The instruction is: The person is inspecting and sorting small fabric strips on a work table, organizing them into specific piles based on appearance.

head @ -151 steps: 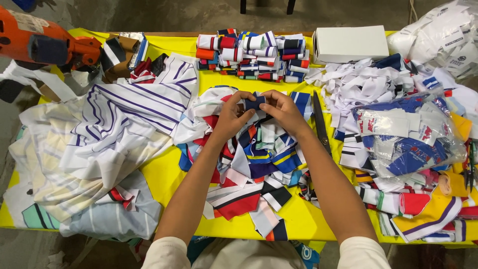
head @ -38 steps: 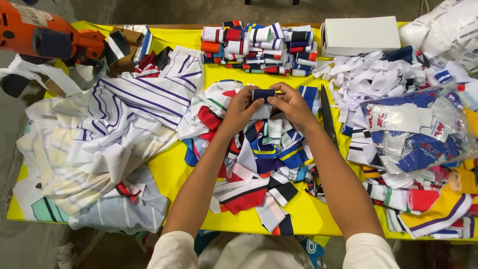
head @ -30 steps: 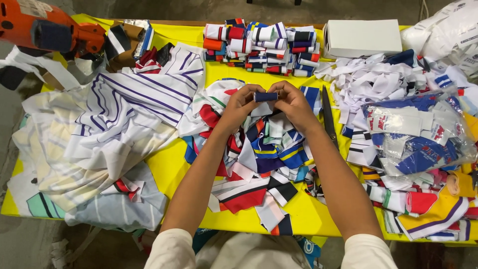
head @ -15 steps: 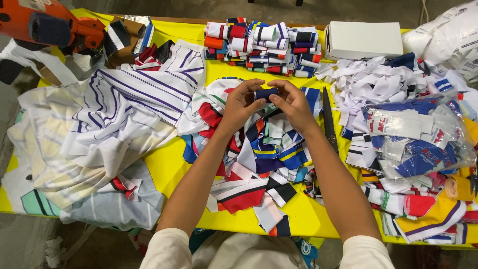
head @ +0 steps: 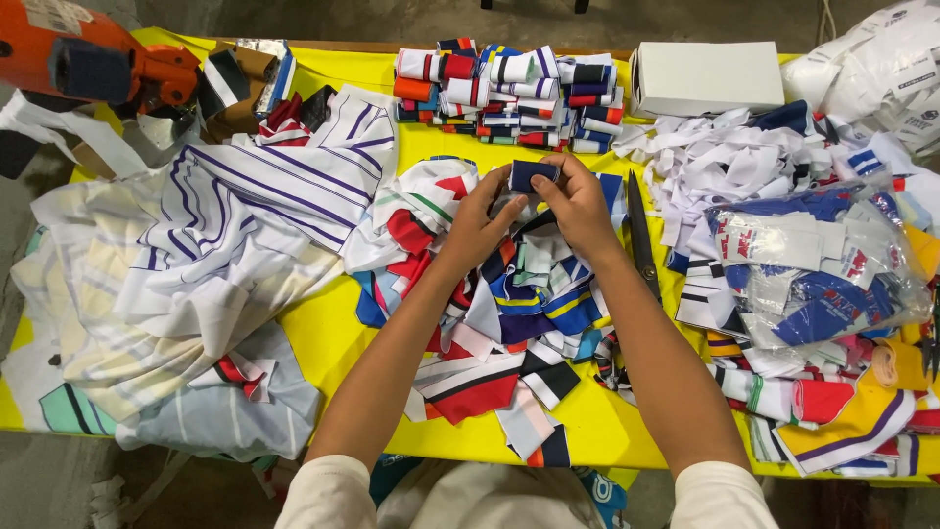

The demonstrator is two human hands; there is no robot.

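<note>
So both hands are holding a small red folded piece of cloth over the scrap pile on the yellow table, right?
Not quite: the folded piece is dark navy, not red. The head view shows the left hand and right hand pinching it together above the scrap pile on the yellow table.

Short white sleeves cover both shoulders, ending high on the upper arms. Forearms are bare down to the left hand (head: 477,223) and right hand (head: 578,204). No rings, watch or gloves visible.
</note>
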